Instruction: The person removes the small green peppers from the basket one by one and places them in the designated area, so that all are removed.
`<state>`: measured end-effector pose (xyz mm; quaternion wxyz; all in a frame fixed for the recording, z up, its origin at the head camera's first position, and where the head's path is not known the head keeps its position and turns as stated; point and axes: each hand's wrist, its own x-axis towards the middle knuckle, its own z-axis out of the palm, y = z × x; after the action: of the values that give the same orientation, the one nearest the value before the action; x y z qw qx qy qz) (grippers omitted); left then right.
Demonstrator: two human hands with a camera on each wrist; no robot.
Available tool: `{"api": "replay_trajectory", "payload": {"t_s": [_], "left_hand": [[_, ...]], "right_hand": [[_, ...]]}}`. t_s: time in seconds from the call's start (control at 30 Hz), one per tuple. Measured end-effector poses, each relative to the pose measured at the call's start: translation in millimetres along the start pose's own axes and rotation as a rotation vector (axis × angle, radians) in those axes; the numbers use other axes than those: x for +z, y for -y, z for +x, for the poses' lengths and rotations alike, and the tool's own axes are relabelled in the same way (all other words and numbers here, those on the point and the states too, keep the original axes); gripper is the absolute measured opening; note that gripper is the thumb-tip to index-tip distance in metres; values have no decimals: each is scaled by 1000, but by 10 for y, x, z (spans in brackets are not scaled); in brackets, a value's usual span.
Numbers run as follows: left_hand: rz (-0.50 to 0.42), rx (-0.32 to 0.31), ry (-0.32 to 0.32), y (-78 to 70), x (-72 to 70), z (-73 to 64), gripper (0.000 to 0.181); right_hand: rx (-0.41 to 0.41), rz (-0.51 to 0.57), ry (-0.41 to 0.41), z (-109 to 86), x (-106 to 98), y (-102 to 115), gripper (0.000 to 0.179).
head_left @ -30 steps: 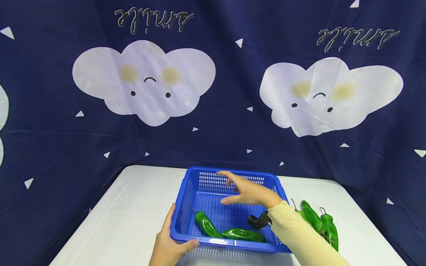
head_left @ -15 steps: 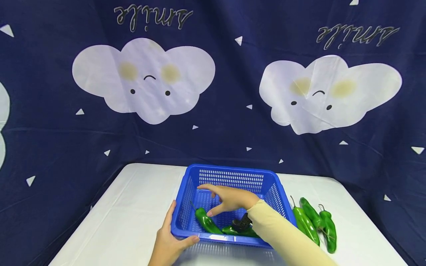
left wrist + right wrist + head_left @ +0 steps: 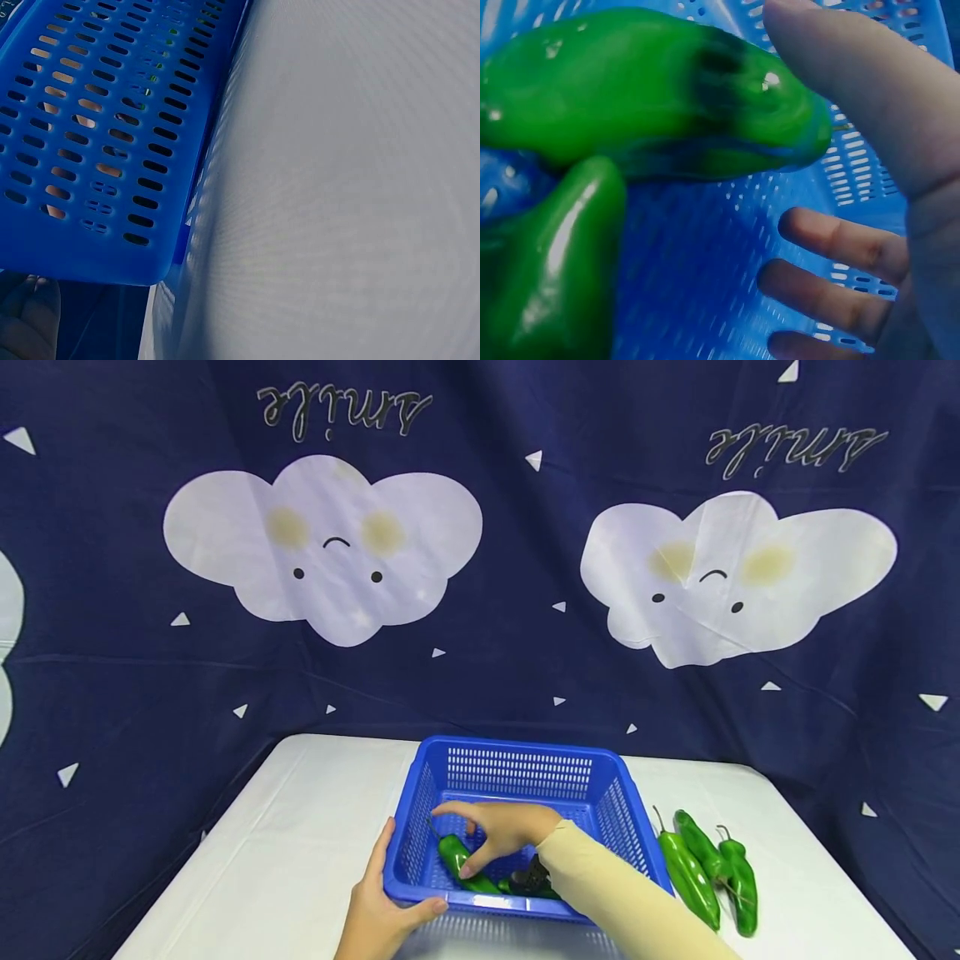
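Observation:
My left hand (image 3: 381, 906) holds the blue plastic basket (image 3: 517, 906) at its near left corner, thumb on the front rim and fingers along the left side. In the left wrist view the basket's slotted wall (image 3: 97, 135) fills the upper left. Inside the basket my right hand (image 3: 498, 833) reaches over a green pepper (image 3: 450, 852), thumb right at it. In the right wrist view this pepper (image 3: 652, 90) lies beside the thumb, with the other fingers spread apart from it. A second green pepper (image 3: 555, 277), mostly hidden by the wrist in the head view, lies near it.
To the basket's right, several green peppers (image 3: 688, 877) lie on the white table (image 3: 262, 860). A dark blue curtain (image 3: 525, 693) with cloud prints hangs behind the table. The right wrist wears a black strap (image 3: 531, 878).
My right hand has moved left and down into the basket, from above its middle to the left pepper. My left hand stays at the corner.

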<state>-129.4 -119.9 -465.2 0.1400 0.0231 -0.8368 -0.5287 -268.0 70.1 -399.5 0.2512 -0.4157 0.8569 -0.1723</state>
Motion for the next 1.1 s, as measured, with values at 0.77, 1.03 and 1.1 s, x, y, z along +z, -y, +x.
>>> {"api": "replay_trajectory", "payload": {"t_s": [0.77,1.03,1.1], "left_hand": [[10,-38,8,-33,-18,-13,118],[5,-15,3,-6,-5,-6,118],[3,-16,4,-4,-4,-7,118]], "right_hand": [[41,-30,95,106,131,-86,78],[45,5,82,113,148,-132,76],[47,17,80,109,148,-133,75]]}}
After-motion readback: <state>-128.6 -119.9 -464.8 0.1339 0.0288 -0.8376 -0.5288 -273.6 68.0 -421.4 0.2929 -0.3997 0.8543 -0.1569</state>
